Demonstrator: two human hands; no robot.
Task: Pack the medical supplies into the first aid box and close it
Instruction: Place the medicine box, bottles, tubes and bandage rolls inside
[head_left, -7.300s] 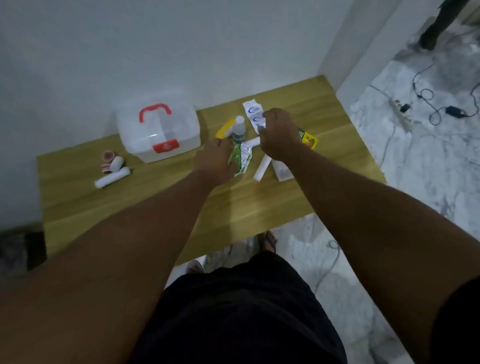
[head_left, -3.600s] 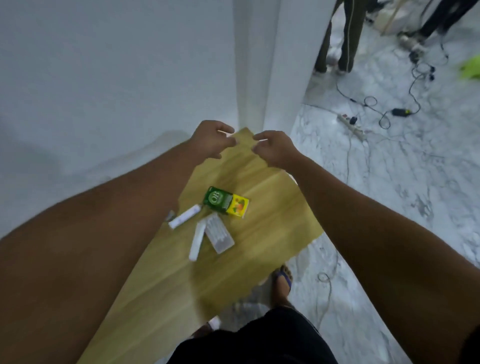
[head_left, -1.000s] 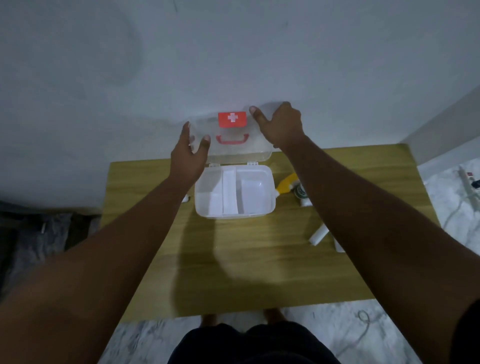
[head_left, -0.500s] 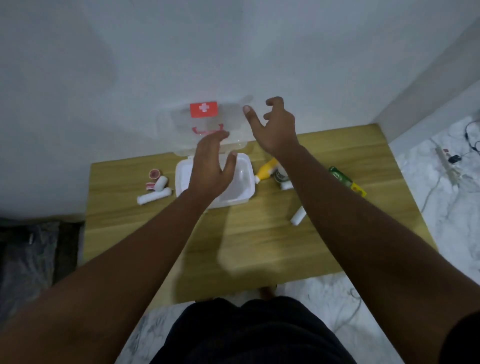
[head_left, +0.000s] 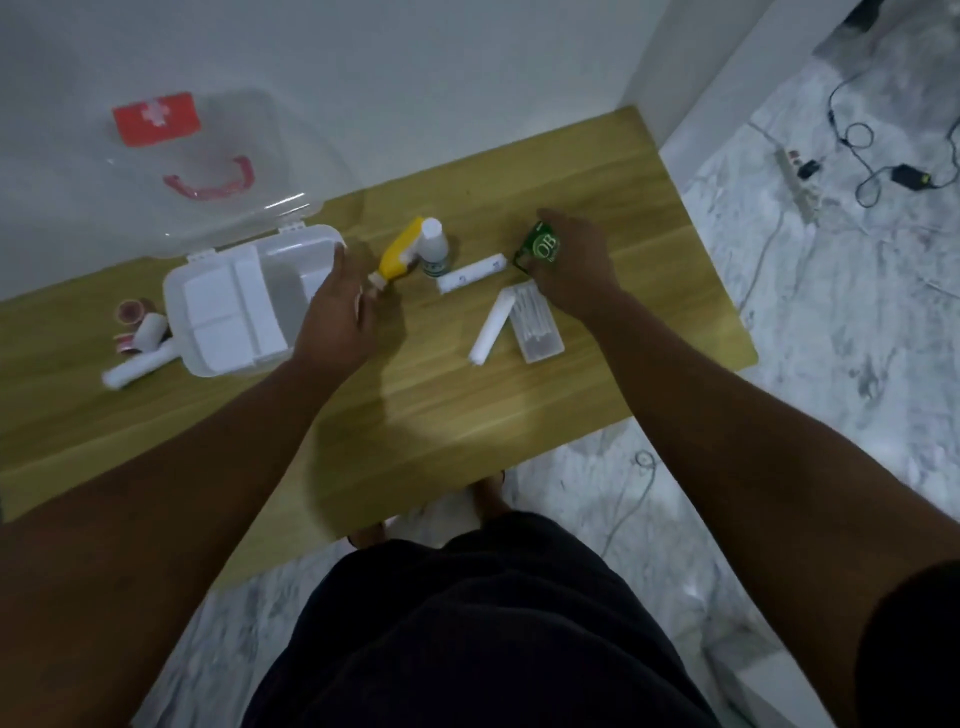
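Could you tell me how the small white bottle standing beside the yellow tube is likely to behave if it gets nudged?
The white bottle stands upright, tall and narrow, so it would probably tip easily. Its round body would likely roll afterwards. The yellow tube beside it might stop it on that side.

Dim, soft, perhaps slightly motion-blurred

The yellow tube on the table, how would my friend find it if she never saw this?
Start at the open white first aid box on the wooden table. Just right of it, past the left hand, lies the yellow tube, slanted, leaning against a small white bottle. It is the only yellow thing; the rolls nearby are white.
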